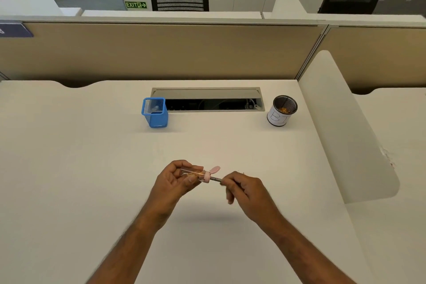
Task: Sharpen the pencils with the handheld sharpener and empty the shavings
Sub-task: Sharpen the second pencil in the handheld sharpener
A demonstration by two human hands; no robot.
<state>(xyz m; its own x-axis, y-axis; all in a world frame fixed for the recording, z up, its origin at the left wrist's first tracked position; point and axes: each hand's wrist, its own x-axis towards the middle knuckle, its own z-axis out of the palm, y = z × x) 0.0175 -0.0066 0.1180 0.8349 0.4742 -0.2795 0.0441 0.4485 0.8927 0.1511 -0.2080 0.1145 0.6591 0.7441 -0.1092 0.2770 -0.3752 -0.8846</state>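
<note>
My left hand [175, 180] grips a handheld sharpener [196, 174] with a clear tube body and a pink cap end; brown shavings show inside the tube. A small pink lid flap sticks up from the cap. A dark pencil [216, 179] runs from the pink end to the right, its tip inside the sharpener. My right hand [244, 189] pinches the pencil; most of the shaft is hidden by the fingers. Both hands hover above the middle of the white desk [92, 180].
A blue mesh pen holder [155, 113] stands at the back, left of centre. A black mesh cup [282, 110] with a white paper label holds shavings at the back right. A cable tray slot [207, 99] lies between them. A white divider [345, 134] borders the right side.
</note>
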